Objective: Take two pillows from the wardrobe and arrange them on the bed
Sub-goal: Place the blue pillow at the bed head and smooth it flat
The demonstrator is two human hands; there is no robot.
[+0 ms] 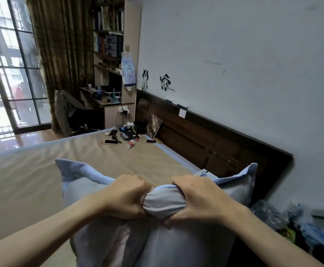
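A light blue pillow point(165, 239) is held upright in front of me, over the near side of the bed point(32, 170). My left hand point(126, 197) and my right hand point(199, 199) both clutch its top edge, side by side, bunching the fabric between them. The pillow's two upper corners stick up at left and right. A second layer of pale fabric shows at the lower left of the bundle; I cannot tell whether it is a second pillow. The wardrobe is out of view.
The dark wooden headboard point(215, 137) runs along the white wall on the right. A phone point(111, 142), a tube, keys and other small items lie at the bed's far corner. A desk with bookshelves point(109, 54), a chair and a curtained window stand beyond. Clutter sits at lower right.
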